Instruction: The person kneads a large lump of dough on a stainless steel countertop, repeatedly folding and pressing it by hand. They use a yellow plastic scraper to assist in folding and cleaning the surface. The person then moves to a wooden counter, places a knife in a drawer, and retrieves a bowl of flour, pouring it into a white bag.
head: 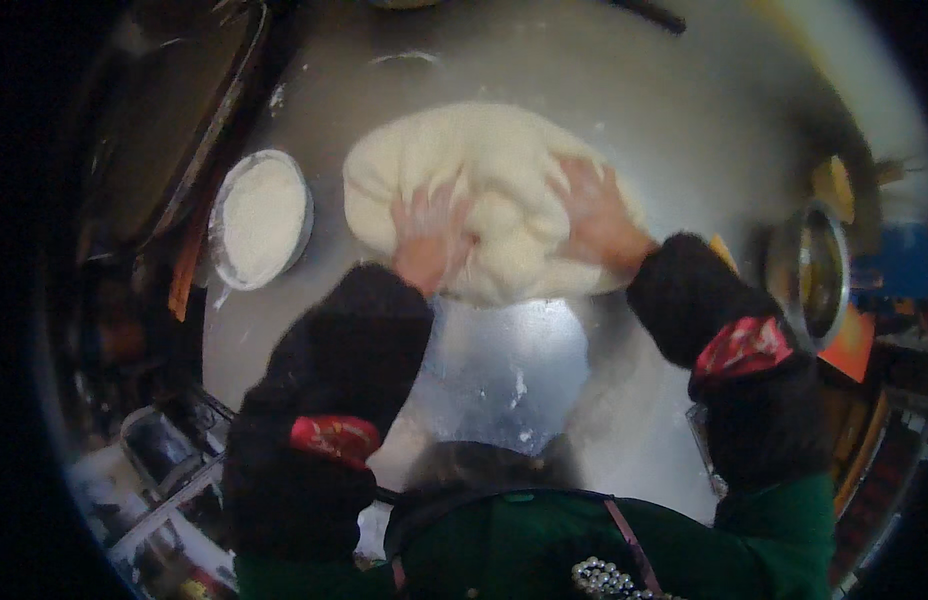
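Note:
A big pale mass of dough [501, 202] lies on a shiny metal worktop [509, 367], its surface creased and bulging in the middle. My left hand [430, 232] presses on the near left part of it, fingers spread and pointing away from me. On the right side, my right hand [599, 214] rests on the dough with its fingers apart, partly blurred. Both palms face down, and their undersides are hidden against the dough. Dark sleeve covers with red bands reach to my wrists.
To the left stands a round bowl of white flour [261, 221]. A metal bowl [820, 277] sits at the right edge, beside an orange item [850, 345]. A dark bar-shaped object [651, 15] lies at the far side. Flour specks dot the worktop.

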Demonstrator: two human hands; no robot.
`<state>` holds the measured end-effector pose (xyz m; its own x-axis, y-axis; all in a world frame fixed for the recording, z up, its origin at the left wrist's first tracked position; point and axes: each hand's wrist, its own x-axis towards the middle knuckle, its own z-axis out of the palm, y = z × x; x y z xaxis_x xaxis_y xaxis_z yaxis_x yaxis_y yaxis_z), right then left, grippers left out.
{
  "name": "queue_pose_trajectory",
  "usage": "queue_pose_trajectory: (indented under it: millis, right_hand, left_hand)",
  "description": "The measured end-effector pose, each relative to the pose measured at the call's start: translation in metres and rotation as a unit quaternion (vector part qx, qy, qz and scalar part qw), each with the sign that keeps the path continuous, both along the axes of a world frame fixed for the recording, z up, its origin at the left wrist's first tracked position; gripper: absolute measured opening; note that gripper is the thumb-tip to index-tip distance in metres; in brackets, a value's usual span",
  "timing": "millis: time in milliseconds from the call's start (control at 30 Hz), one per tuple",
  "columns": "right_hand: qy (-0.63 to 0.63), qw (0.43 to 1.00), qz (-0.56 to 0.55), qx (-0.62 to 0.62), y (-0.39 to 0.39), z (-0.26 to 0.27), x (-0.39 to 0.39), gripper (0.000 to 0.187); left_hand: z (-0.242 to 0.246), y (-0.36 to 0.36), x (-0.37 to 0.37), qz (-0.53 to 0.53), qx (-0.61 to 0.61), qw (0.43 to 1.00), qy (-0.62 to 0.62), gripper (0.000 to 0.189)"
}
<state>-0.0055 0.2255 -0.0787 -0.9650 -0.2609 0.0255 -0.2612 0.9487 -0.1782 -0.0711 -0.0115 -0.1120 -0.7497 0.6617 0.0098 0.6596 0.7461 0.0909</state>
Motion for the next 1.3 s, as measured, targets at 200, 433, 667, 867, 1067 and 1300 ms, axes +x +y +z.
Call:
queue_pose_trajectory:
  millis: [200,433,667,867,1067,1300]
  right_hand:
    - [-0.016,0.98,-0.154,-0.128,0.045,-0.02,-0.087,0.082]
    - [-0.07,0.963,-0.261,-0.01,-0.045,0.002,0.026,0.084]
    - [-0.235,0.951,-0.144,-0.137,-0.165,0.066,0.176,0.072]
    - [-0.028,0.982,-0.065,-0.176,-0.165,0.089,0.247,0.067]
    - [-0.038,0.986,-0.1,-0.127,-0.12,0.01,0.217,0.09]
    - [0.066,0.911,-0.334,-0.235,-0.099,-0.017,0.188,0.078]
  left_hand:
    - [0.02,0.066,-0.105,0.017,0.074,0.997,-0.019,0.047]
    - [0.014,0.019,-0.046,-0.008,0.048,0.998,-0.035,0.048]
    - [0.036,-0.096,0.084,-0.129,0.1,0.984,0.07,0.045]
    - [0.021,-0.132,0.139,-0.082,0.303,0.932,-0.179,0.049]
    - [0.022,-0.051,0.122,-0.133,0.005,0.991,-0.033,0.053]
    - [0.051,0.058,0.049,-0.245,-0.031,0.964,-0.097,0.055]
